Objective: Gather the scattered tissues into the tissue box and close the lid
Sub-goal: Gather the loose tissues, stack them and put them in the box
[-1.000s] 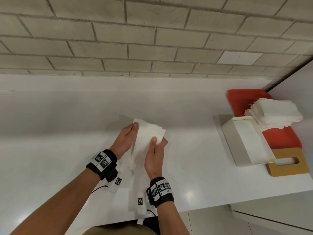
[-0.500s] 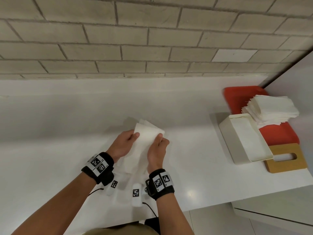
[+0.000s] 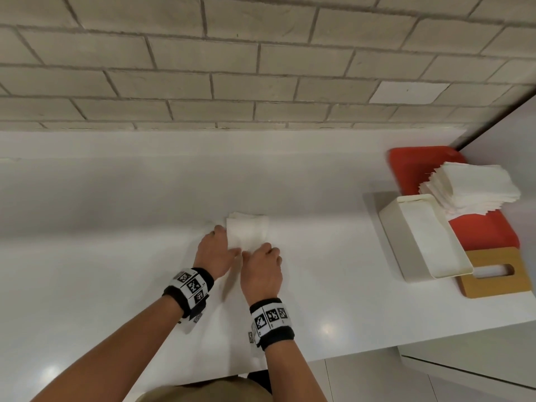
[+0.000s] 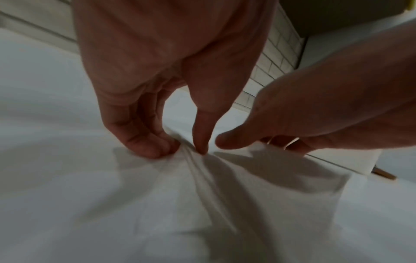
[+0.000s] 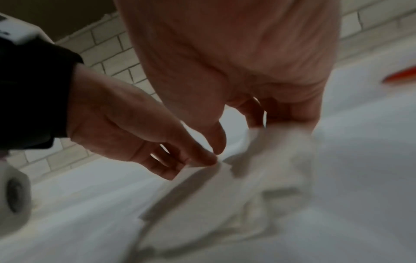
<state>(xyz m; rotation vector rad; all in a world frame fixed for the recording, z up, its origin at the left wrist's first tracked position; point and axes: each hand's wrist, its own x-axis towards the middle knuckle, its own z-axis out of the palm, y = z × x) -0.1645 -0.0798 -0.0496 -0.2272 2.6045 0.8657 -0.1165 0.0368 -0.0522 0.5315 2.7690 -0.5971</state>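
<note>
A folded white tissue (image 3: 248,232) lies on the white counter (image 3: 116,227) in the middle of the head view. My left hand (image 3: 223,242) pinches its left edge; in the left wrist view thumb and fingers of the left hand (image 4: 186,149) bunch the tissue (image 4: 225,186) into creases. My right hand (image 3: 265,250) grips the near right part, and the right wrist view shows the right hand (image 5: 258,129) curled over a fold of the tissue (image 5: 270,160). The open white tissue box (image 3: 420,236) stands to the right, with its wooden slotted lid (image 3: 493,274) beside it.
A red tray (image 3: 417,166) at the back right carries a thick stack of tissues (image 3: 472,190). A brick wall (image 3: 261,68) borders the counter's far side. The counter's front edge (image 3: 377,351) runs below my wrists, and a grey wall (image 3: 516,134) closes the right end.
Both hands have brought the tissue down from a raised, upright hold until it lies on the counter. The hands have also drawn closer together over it.
</note>
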